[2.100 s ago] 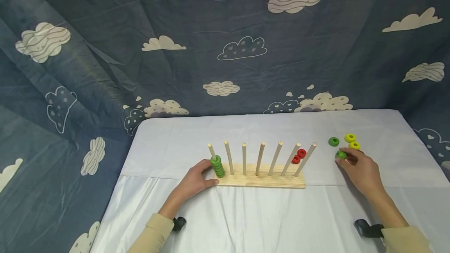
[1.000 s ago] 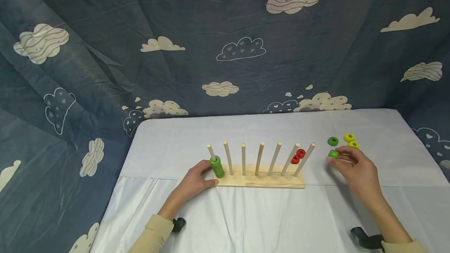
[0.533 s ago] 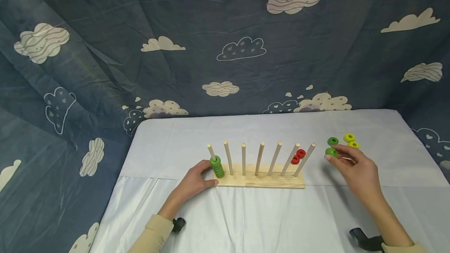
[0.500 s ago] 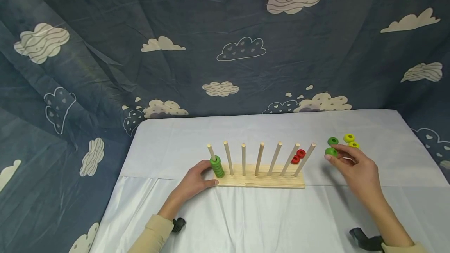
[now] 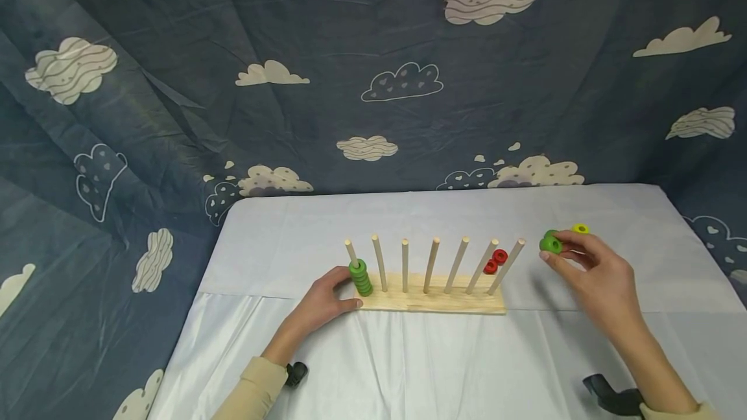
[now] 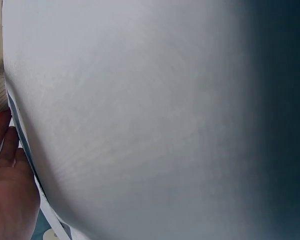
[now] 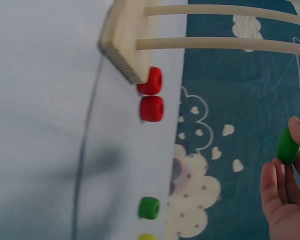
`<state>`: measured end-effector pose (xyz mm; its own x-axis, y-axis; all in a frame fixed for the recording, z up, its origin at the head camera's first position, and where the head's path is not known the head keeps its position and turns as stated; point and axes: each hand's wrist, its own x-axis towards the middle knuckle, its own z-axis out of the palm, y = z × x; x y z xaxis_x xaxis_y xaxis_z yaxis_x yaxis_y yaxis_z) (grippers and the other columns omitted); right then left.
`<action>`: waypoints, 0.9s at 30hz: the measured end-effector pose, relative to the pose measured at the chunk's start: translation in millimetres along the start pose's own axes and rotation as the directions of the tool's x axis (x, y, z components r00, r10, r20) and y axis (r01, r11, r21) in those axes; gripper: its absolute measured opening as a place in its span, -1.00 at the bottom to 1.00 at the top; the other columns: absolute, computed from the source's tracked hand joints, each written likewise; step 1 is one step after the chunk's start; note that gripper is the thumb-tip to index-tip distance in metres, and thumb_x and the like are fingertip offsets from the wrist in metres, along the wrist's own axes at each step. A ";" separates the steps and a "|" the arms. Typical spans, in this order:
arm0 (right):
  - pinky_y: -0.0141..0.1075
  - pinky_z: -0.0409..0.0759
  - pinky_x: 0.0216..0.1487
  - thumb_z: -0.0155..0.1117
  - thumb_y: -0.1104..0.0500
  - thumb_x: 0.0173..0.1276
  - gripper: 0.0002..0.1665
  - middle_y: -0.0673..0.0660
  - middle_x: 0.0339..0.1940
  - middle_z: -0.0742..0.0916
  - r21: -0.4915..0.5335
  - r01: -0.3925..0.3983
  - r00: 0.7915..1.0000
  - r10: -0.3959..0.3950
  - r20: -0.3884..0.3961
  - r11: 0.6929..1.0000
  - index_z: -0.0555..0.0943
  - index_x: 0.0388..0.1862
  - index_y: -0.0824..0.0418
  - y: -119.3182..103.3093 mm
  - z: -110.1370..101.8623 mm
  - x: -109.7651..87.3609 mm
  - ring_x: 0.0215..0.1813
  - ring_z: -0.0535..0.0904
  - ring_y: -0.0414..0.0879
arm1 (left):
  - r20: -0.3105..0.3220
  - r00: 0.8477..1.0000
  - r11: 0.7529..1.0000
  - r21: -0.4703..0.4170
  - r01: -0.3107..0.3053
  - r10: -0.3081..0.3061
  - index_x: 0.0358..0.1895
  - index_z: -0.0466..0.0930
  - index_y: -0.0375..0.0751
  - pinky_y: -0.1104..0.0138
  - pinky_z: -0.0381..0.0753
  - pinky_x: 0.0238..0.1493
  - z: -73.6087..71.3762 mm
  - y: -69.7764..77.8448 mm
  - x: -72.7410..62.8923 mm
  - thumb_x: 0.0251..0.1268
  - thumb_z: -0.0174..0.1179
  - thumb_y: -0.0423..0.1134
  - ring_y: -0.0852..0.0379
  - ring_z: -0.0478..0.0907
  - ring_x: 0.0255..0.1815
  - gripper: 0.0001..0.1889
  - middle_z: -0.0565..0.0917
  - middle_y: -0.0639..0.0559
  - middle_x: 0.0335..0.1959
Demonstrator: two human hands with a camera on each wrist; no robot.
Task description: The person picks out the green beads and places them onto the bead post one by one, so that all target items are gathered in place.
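My right hand point(image 5: 601, 280) pinches a green wooden bead point(image 5: 550, 245) between thumb and fingers, in the air at the right. In the right wrist view this held bead point(image 7: 288, 146) appears edge-on against the dark backdrop. Behind it a second green bead point(image 7: 149, 208) lies on the cloth, mostly covered in the head view. With its thumb at the front and fingers behind, my left hand point(image 5: 321, 300) holds the left end of a wooden peg stand point(image 5: 432, 301). Several green beads point(image 5: 362, 279) are stacked on the leftmost peg; the other pegs are bare.
Two red beads point(image 5: 495, 261) lie behind the stand's right end. A yellow bead point(image 5: 580, 229) shows past my right hand. The table has a white cloth point(image 5: 455, 368), and a dark cloud-print curtain point(image 5: 327, 115) rises behind it.
The green bead in my right hand has moved left and up, turning its hole toward the head camera. The hand now covers one yellow bead. My left hand and the stand stay put.
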<state>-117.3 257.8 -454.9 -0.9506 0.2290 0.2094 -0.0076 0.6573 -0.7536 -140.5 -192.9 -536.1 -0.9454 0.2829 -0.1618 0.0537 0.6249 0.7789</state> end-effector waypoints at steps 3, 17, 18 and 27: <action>-0.94 0.33 0.06 0.55 0.23 0.37 -0.44 0.17 0.18 0.65 -0.014 0.030 1.000 -0.030 0.001 0.999 0.64 0.33 0.24 -6.2 -3.3 2.5 -0.01 0.42 -0.64 | 0.002 1.000 1.000 0.003 0.000 0.000 0.41 0.58 -0.09 -0.11 0.37 0.65 0.0 -0.4 -0.2 0.25 0.49 -0.16 -0.15 0.45 0.58 -0.37 0.62 -0.03 0.41; -0.92 0.31 0.13 0.54 0.28 0.36 -0.43 0.19 0.22 0.66 -0.009 0.131 0.991 -0.131 0.016 0.991 0.65 0.35 0.22 -40.1 -16.0 12.8 0.04 0.39 -0.73 | 0.009 1.000 1.000 0.010 -0.009 0.009 0.39 0.60 -0.09 -0.09 0.39 0.65 -1.5 0.8 0.4 0.24 0.51 -0.16 -0.13 0.47 0.57 -0.38 0.64 -0.01 0.39; -0.92 0.31 0.13 0.54 0.28 0.37 -0.43 0.21 0.23 0.67 -0.007 0.135 0.991 -0.135 0.018 0.991 0.64 0.35 0.23 -42.9 -16.6 13.4 0.04 0.39 -0.73 | 0.010 1.000 1.000 0.012 -0.010 0.010 0.39 0.60 -0.10 -0.09 0.39 0.65 -1.7 1.0 0.6 0.24 0.51 -0.16 -0.13 0.47 0.56 -0.38 0.64 -0.01 0.39; -0.89 0.36 0.18 0.56 0.34 0.32 -0.40 0.04 0.17 0.66 0.042 0.205 0.978 -0.206 0.019 0.978 0.66 0.34 0.19 -63.3 -19.2 19.7 0.08 0.47 -0.67 | 0.011 1.000 1.000 0.020 -0.014 0.014 0.40 0.59 -0.11 -0.07 0.40 0.64 -2.1 0.7 1.4 0.25 0.51 -0.17 -0.11 0.48 0.56 -0.37 0.64 -0.01 0.38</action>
<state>-129.6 234.5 -391.2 -0.9342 0.0751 0.3488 -0.2159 0.6592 -0.7203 -142.4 -193.6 -534.6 -0.9410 0.2996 -0.1572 0.0739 0.6354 0.7687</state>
